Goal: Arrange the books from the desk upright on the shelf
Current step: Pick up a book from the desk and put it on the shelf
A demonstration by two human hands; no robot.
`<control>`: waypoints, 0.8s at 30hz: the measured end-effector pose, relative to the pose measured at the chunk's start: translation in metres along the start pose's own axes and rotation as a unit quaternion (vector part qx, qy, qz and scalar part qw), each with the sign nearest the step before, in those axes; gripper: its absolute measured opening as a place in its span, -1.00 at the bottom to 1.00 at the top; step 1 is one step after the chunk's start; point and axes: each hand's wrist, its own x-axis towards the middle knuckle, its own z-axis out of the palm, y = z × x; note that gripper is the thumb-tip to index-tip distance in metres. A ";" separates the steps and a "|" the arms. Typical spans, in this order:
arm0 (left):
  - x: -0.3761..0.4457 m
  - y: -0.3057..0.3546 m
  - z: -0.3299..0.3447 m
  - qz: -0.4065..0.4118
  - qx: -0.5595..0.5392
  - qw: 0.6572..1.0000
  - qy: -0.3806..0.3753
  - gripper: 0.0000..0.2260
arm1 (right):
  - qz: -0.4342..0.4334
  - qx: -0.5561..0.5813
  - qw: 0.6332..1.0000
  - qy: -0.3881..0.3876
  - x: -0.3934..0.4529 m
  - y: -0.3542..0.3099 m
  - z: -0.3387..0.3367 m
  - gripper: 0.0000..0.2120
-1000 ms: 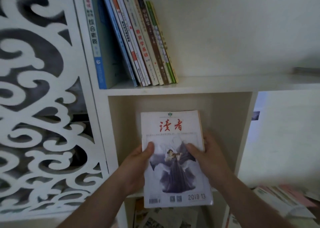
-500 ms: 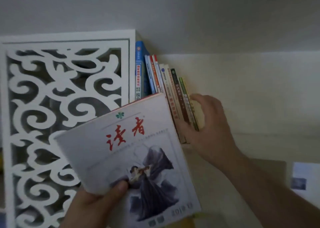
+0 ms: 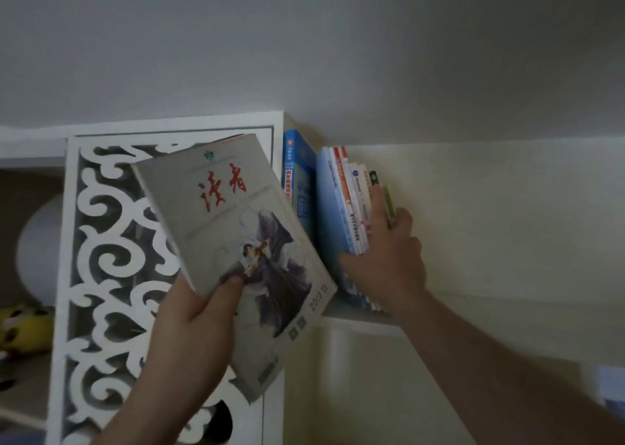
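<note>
White shelving with a scroll-cut fretwork panel (image 3: 111, 241) stands against a pale wall. Raised in front of that panel, the left hand (image 3: 192, 329) grips a magazine (image 3: 236, 241) by its lower left edge, thumb curled over the cover, the other fingers hidden behind it. Red characters "读者" head the cover; "2019 13" runs near its lower right corner. Its long axis tilts, top toward the upper left. The right hand (image 3: 385, 262) reaches to the row of upright books (image 3: 341, 208) on the shelf (image 3: 351, 316), fingers curled round the rightmost spines, thumb spread low.
</note>
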 end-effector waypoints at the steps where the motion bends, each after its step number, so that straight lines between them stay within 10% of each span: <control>1: 0.000 0.004 0.007 0.019 0.004 1.000 -0.012 -0.87 | 0.001 0.007 1.000 0.008 0.000 0.008 -0.005 0.19; 14: 0.043 0.045 0.108 0.166 0.184 0.963 -0.105 -0.17 | 0.027 -0.004 0.998 0.053 -0.001 0.053 -0.032 0.20; 24: 0.092 0.007 0.158 -0.007 -0.024 0.985 -0.172 -0.22 | 0.025 -0.037 0.998 0.044 -0.008 -0.015 0.011 0.01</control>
